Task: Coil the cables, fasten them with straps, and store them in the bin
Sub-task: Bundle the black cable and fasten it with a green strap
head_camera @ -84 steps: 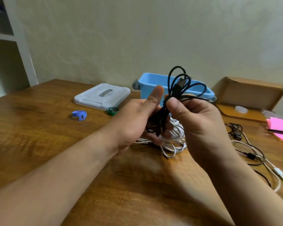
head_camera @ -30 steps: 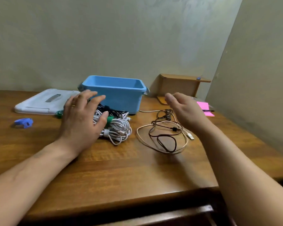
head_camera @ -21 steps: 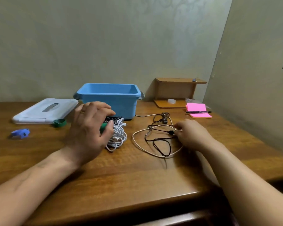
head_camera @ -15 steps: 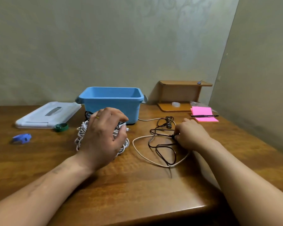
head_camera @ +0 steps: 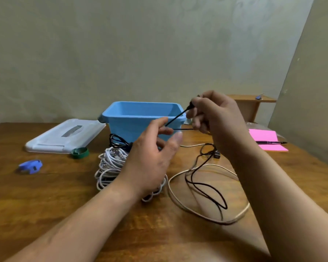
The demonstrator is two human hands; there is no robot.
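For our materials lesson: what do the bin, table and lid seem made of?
Bin: likely plastic, smooth blue, moulded rim.
Table: wood or veneer, glossy, visible grain.
Lid: likely plastic, pale, moulded handle recess.

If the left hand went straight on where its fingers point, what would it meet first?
Likely the black cable strung from the right hand, just ahead of the left hand; beyond it the blue bin. Depth unclear.

Lid left of bin; cables before, maybe touching
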